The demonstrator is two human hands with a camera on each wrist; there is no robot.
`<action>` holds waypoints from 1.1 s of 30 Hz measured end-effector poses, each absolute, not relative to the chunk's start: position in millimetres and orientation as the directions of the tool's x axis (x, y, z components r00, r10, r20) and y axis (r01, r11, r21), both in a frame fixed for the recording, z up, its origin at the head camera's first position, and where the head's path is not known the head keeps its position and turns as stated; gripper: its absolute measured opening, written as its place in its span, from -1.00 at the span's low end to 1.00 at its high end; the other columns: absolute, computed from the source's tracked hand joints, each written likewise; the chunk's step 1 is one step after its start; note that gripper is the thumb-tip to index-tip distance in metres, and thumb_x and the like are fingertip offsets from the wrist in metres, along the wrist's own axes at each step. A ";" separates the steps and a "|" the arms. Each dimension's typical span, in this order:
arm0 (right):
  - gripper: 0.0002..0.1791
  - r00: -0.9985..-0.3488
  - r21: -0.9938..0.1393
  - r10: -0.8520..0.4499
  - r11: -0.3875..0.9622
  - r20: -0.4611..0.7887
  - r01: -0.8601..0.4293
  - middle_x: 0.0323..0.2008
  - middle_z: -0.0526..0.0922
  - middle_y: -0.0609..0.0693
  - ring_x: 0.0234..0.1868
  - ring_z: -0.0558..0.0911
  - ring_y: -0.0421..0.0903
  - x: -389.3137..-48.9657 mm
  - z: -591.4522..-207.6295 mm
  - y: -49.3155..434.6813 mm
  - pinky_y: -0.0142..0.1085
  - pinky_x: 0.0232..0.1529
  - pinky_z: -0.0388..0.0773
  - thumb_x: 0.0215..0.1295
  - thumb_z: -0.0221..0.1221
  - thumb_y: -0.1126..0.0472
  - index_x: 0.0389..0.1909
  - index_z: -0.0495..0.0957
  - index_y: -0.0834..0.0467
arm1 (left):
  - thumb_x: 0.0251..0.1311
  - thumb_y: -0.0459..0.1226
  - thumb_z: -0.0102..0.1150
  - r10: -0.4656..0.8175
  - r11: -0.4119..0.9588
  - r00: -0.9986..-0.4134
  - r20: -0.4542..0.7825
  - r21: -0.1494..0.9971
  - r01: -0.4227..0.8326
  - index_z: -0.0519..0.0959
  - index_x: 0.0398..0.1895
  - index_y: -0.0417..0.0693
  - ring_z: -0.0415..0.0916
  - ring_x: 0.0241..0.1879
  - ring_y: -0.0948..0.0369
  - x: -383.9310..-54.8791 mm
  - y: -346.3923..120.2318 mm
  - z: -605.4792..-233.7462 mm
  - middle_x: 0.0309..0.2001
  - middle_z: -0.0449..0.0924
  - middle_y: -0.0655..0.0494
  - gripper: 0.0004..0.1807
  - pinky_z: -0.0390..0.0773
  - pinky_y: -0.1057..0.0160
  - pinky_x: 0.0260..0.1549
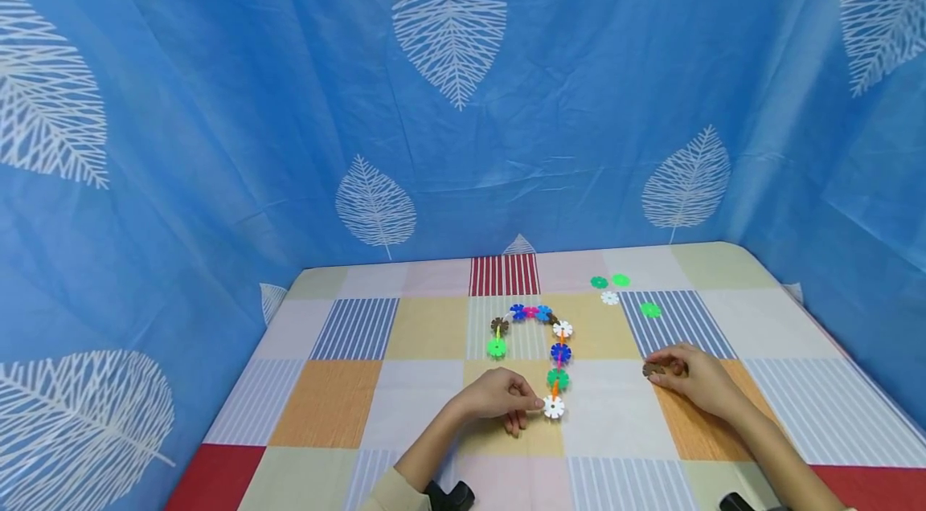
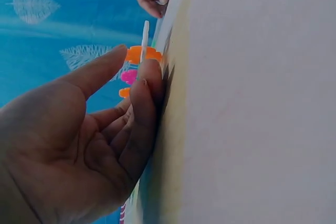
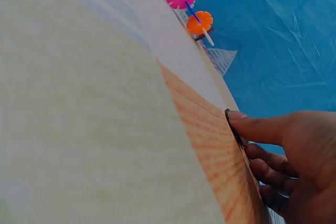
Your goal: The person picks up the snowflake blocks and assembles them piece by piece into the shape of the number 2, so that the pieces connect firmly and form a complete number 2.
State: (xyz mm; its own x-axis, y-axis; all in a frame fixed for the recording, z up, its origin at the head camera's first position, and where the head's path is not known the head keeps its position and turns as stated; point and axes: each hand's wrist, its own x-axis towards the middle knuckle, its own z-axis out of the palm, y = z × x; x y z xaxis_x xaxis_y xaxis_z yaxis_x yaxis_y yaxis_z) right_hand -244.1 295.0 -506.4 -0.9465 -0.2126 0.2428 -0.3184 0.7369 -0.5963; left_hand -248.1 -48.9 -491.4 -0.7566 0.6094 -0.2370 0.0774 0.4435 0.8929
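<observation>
- Dark wrist gear (image 1: 457,496) and a pale sleeve (image 1: 399,492) lie nearest the head camera, at the bottom edge of the frame, left of middle; more gear (image 1: 735,502) shows at the bottom right.
- Toothed discs slotted together make a chain (image 1: 561,353), which arches right of the frame's middle. Its far left end is a light green disc (image 1: 497,348); its near end is a white disc (image 1: 553,407).
- At that near end is the left hand (image 1: 495,396), low in the frame, thumb and index finger seeming to pinch the white disc by its left edge; the other fingers curl beneath.
- Well apart, right of the chain, the right hand (image 1: 696,382) grasps a brown disc (image 1: 653,369) between thumb and fingertips, low over the cloth. It is not touching the chain.
- Judging by this, the step in hand is adding a disc to the near end: one hand steadies the chain, the other has the piece. The next move would call for bringing the brown disc leftward, turning it crosswise to the white one, lining up their slots and pushing.
- Beyond the right hand, towards the upper right of the cloth, lie four loose discs: dark green (image 1: 599,283), white (image 1: 610,298), and two light green (image 1: 621,280) (image 1: 651,310).
- Patchwork cloth (image 1: 419,398) lies under everything; a blue curtain (image 1: 564,133) fills the upper frame.
</observation>
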 end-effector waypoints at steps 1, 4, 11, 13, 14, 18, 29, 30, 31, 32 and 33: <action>-0.72 -0.948 -0.608 -0.206 0.729 0.243 -0.314 -0.43 0.48 -0.10 -0.46 0.39 -0.27 -244.1 -506.7 294.4 -0.37 -0.48 0.36 0.03 0.33 0.20 -0.20 0.59 0.17 | 0.17 -0.17 0.19 0.605 0.451 -0.762 -0.228 0.888 0.093 0.58 -0.48 -0.13 0.44 -0.82 0.27 -247.8 -48.0 -492.1 -0.73 0.52 0.07 -0.79 0.52 0.30 -0.75; -0.74 -0.941 -0.653 -0.192 0.681 0.277 -0.331 -0.43 0.52 -0.09 -0.48 0.42 -0.30 -243.3 -510.1 289.8 -0.38 -0.50 0.41 0.02 0.34 0.26 -0.25 0.54 0.17 | 0.15 -0.11 0.21 0.595 0.490 -0.782 -0.186 0.855 0.170 0.57 -0.51 -0.06 0.42 -0.83 0.29 -246.0 -44.3 -493.7 -0.76 0.49 0.14 -0.77 0.47 0.34 -0.78; -0.77 -0.893 -0.765 -0.236 0.461 0.383 -0.450 -0.49 0.54 -0.05 -0.57 0.44 -0.25 -240.5 -519.6 251.1 -0.42 -0.63 0.40 0.02 0.30 0.40 -0.34 0.47 0.17 | 0.11 -0.04 0.23 0.570 0.559 -0.815 -0.106 0.777 0.290 0.55 -0.55 0.00 0.38 -0.85 0.34 -240.1 -38.5 -491.6 -0.78 0.43 0.23 -0.74 0.38 0.39 -0.82; -0.78 -0.888 -0.792 -0.239 0.403 0.393 -0.459 -0.50 0.56 -0.01 -0.56 0.47 -0.23 -240.5 -519.8 237.6 -0.42 -0.59 0.43 0.03 0.30 0.40 -0.34 0.46 0.18 | 0.12 -0.03 0.22 0.574 0.567 -0.814 -0.092 0.762 0.314 0.54 -0.55 0.00 0.37 -0.85 0.35 -239.4 -38.1 -491.2 -0.79 0.42 0.24 -0.73 0.37 0.41 -0.81; -0.78 -0.888 -0.809 -0.239 0.369 0.393 -0.457 -0.50 0.56 0.01 -0.56 0.48 -0.22 -240.9 -520.1 231.9 -0.41 -0.59 0.44 0.04 0.29 0.40 -0.34 0.45 0.19 | 0.12 -0.03 0.21 0.578 0.568 -0.812 -0.085 0.755 0.326 0.54 -0.54 0.00 0.36 -0.85 0.35 -238.8 -37.9 -490.7 -0.79 0.42 0.24 -0.73 0.37 0.41 -0.81; -0.81 -0.869 -0.843 -0.238 0.233 0.434 -0.485 -0.51 0.56 0.07 -0.57 0.54 -0.12 -245.3 -524.6 217.1 -0.35 -0.57 0.51 0.08 0.25 0.42 -0.34 0.42 0.24 | 0.12 -0.02 0.21 0.585 0.577 -0.808 -0.068 0.735 0.356 0.53 -0.54 0.01 0.34 -0.86 0.36 -237.7 -36.6 -490.5 -0.81 0.40 0.26 -0.73 0.34 0.43 -0.81; -0.84 -0.863 -0.865 -0.235 0.132 0.446 -0.483 -0.52 0.54 0.21 -0.56 0.55 -0.01 -245.4 -523.8 209.2 -0.30 -0.57 0.53 0.10 0.19 0.52 -0.33 0.40 0.37 | 0.11 -0.05 0.24 0.590 0.565 -0.805 -0.069 0.748 0.350 0.54 -0.57 0.00 0.34 -0.86 0.37 -239.5 -38.2 -494.2 -0.78 0.42 0.27 -0.73 0.35 0.42 -0.81; -0.84 -0.866 -0.869 -0.236 0.127 0.441 -0.477 -0.52 0.54 0.22 -0.56 0.55 0.00 -245.2 -523.5 209.2 -0.30 -0.57 0.53 0.10 0.18 0.52 -0.33 0.40 0.38 | 0.10 -0.05 0.24 0.588 0.566 -0.806 -0.070 0.747 0.349 0.53 -0.57 0.00 0.33 -0.86 0.37 -239.5 -38.2 -494.5 -0.78 0.41 0.27 -0.74 0.34 0.43 -0.81; -0.84 -0.868 -0.873 -0.237 0.123 0.436 -0.472 -0.52 0.54 0.23 -0.56 0.55 0.00 -245.2 -523.5 209.3 -0.30 -0.57 0.53 0.10 0.18 0.52 -0.33 0.39 0.37 | 0.10 -0.05 0.24 0.587 0.567 -0.807 -0.071 0.747 0.347 0.53 -0.57 0.00 0.33 -0.86 0.37 -239.6 -38.1 -494.8 -0.78 0.41 0.27 -0.74 0.34 0.43 -0.81; -0.84 -0.869 -0.875 -0.239 0.120 0.434 -0.470 -0.52 0.54 0.22 -0.56 0.55 0.00 -245.2 -523.6 209.4 -0.30 -0.57 0.53 0.11 0.18 0.51 -0.33 0.39 0.38 | 0.10 -0.06 0.24 0.585 0.568 -0.808 -0.073 0.748 0.344 0.53 -0.57 0.01 0.32 -0.86 0.37 -239.6 -38.0 -495.1 -0.78 0.40 0.27 -0.74 0.33 0.43 -0.81; -0.84 -0.870 -0.876 -0.239 0.118 0.432 -0.467 -0.51 0.54 0.22 -0.56 0.55 -0.01 -245.1 -523.7 209.3 -0.30 -0.57 0.54 0.11 0.19 0.50 -0.33 0.39 0.38 | 0.10 -0.07 0.25 0.581 0.565 -0.810 -0.076 0.755 0.334 0.53 -0.57 0.00 0.32 -0.86 0.37 -239.8 -38.1 -495.4 -0.78 0.40 0.27 -0.75 0.32 0.44 -0.81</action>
State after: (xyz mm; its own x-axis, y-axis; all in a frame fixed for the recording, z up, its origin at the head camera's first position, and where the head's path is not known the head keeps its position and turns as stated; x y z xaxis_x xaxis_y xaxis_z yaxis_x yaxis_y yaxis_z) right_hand -245.1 209.3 -523.7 -0.8699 -0.2385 0.4317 -0.4672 0.1183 -0.8762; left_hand -239.8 -38.1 -495.4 -0.8104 0.5809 -0.0763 0.3339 0.5649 0.7546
